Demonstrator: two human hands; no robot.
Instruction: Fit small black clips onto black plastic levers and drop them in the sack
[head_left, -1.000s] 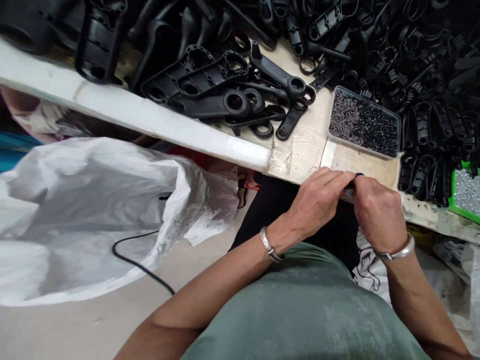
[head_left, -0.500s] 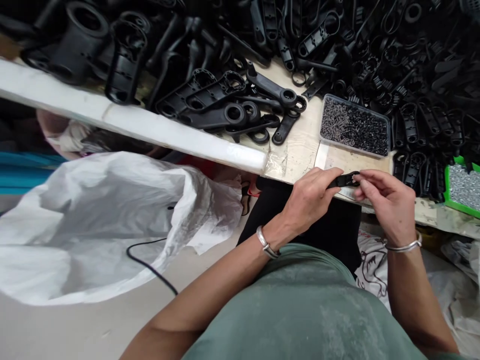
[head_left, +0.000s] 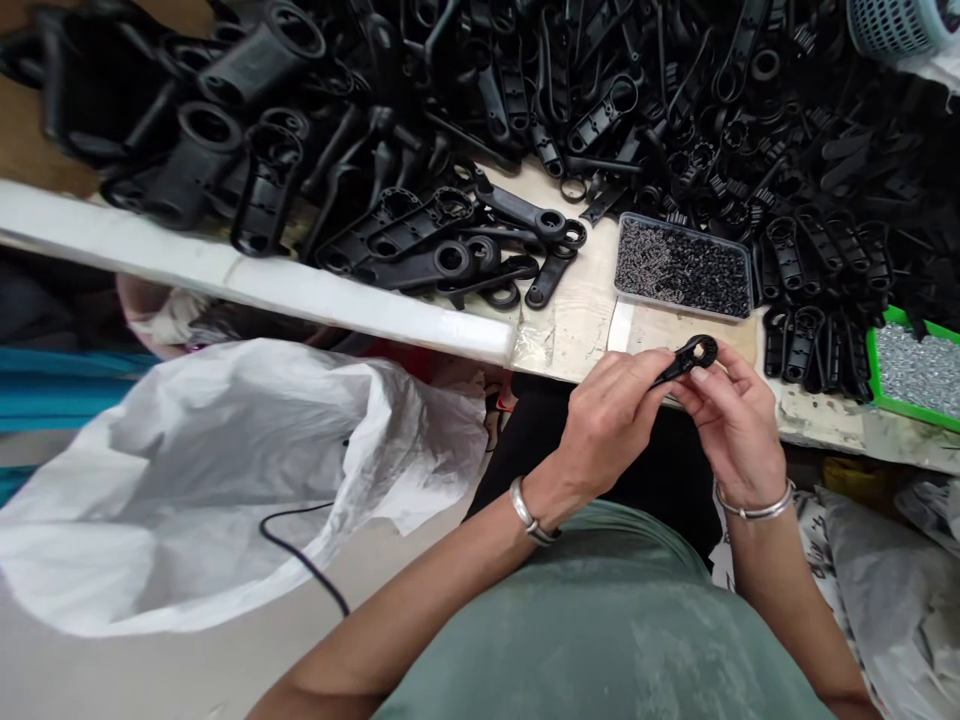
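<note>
Since the frame half a second before, the black piece (head_left: 681,362) had turned so its round end aimed farther away, and the right hand (head_left: 741,420) had moved in under that end.

Closest was the person's green shirt (head_left: 600,620). Past it, both hands were closed on the piece. The left hand (head_left: 611,420) pinched the thin end, hiding some of it. The right hand held the round end between its thumb and fingers, so it was the nearer one to the hole. The piece was right between the hands, its long way going from the left hand up and out to the right, over the near edge of the counter (head_left: 585,310).

Just beyond it sat a clear box (head_left: 684,305) of tiny dark bits (head_left: 697,262). To the right were small black parts in rows (head_left: 806,345), then a green tray (head_left: 915,409) of shiny bits (head_left: 919,365). Farther back lay a big heap of black parts (head_left: 525,110), and a blue basket (head_left: 892,28) was at the far right.
</note>
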